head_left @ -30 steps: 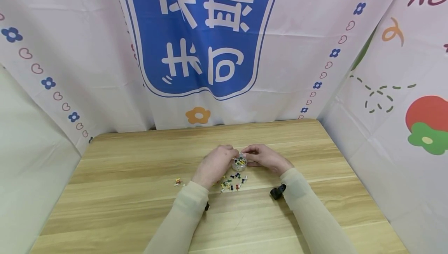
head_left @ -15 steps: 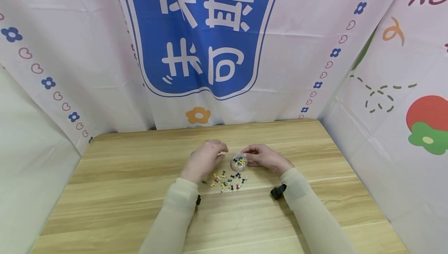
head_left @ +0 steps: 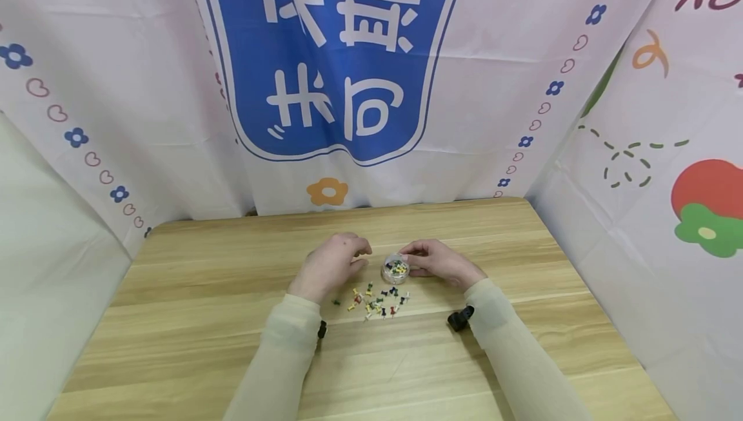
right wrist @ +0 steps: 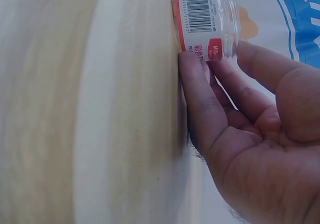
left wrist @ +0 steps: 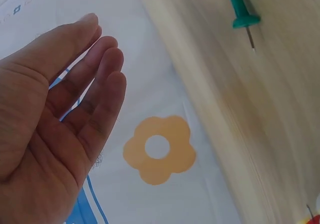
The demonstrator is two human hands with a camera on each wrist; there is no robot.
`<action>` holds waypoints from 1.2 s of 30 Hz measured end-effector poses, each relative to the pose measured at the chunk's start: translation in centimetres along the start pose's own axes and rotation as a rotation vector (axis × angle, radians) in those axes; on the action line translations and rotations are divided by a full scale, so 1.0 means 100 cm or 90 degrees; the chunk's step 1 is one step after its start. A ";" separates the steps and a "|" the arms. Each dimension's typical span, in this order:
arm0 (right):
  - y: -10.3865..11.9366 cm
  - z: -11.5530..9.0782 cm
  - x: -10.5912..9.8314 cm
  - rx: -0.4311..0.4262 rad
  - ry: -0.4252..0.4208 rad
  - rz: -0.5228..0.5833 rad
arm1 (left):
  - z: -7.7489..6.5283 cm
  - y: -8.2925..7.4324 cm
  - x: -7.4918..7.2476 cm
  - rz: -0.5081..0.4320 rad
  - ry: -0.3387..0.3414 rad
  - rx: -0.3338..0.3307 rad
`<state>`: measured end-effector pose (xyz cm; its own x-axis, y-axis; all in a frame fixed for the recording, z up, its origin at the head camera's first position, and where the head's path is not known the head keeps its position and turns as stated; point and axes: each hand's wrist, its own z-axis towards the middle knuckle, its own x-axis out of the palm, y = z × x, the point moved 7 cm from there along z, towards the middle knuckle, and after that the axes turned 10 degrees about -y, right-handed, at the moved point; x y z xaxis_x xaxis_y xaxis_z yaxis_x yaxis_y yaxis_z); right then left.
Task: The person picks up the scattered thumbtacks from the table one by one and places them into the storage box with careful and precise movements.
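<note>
A small clear round jar (head_left: 396,274) with several coloured push pins in it stands upright on the wooden table. My right hand (head_left: 438,261) holds its right side, thumb near the rim and fingers low against the wall. In the right wrist view the jar (right wrist: 205,24) shows a white label with a barcode. To the left of the jar, my left hand (head_left: 327,267) hovers with loosely bent fingers, and its palm (left wrist: 45,159) holds nothing. Loose push pins (head_left: 372,307) in several colours lie scattered in front of the jar. One green push pin (left wrist: 241,8) lies by itself.
The wooden table (head_left: 191,318) ends at the back against a white printed cloth (head_left: 464,118). A black wrist camera (head_left: 460,319) sits at the right cuff, another at the left cuff (head_left: 322,329).
My left hand has drawn back from the jar's rim to the left, and its arm now covers the spot where a few pins showed. The right hand stays on the jar.
</note>
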<state>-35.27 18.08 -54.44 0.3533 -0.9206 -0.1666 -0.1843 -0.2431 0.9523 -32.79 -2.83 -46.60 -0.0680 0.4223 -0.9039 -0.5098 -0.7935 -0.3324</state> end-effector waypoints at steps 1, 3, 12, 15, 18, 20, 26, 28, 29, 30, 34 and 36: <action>0.000 0.000 0.000 0.001 -0.001 0.001 | 0.000 -0.001 0.000 -0.003 0.003 0.003; 0.000 0.000 0.000 0.002 -0.004 0.000 | 0.000 -0.002 0.000 -0.006 0.009 0.007; 0.001 0.001 0.001 0.001 -0.005 -0.014 | -0.009 0.002 0.003 0.004 0.057 0.021; 0.000 0.000 0.000 -0.005 0.006 -0.010 | -0.014 0.005 0.003 0.006 0.067 0.031; 0.001 -0.001 0.000 -0.010 0.022 -0.007 | -0.019 0.007 0.002 0.007 0.069 0.049; 0.001 -0.002 0.000 -0.012 0.032 -0.001 | -0.022 0.007 0.000 0.008 0.073 0.066; 0.000 -0.003 0.000 -0.020 0.063 0.012 | -0.030 0.015 -0.005 0.040 0.115 0.116; -0.001 -0.002 0.000 -0.023 0.068 0.011 | -0.032 0.019 -0.007 0.051 0.132 0.127; -0.001 -0.002 -0.001 -0.023 0.070 0.010 | -0.033 0.020 -0.009 0.054 0.139 0.136; -0.002 -0.002 -0.001 -0.023 0.071 0.009 | -0.035 0.021 -0.010 0.059 0.148 0.143; -0.002 -0.002 -0.001 -0.024 0.074 0.000 | -0.042 0.029 -0.014 0.081 0.176 0.170; -0.002 -0.003 -0.001 -0.027 0.074 -0.008 | -0.046 0.034 -0.016 0.088 0.192 0.178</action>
<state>-35.03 18.29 -54.54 0.4602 -0.8749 -0.1508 -0.1404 -0.2394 0.9607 -30.49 -8.25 -47.53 0.0806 0.1401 -0.9869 -0.7289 -0.6670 -0.1542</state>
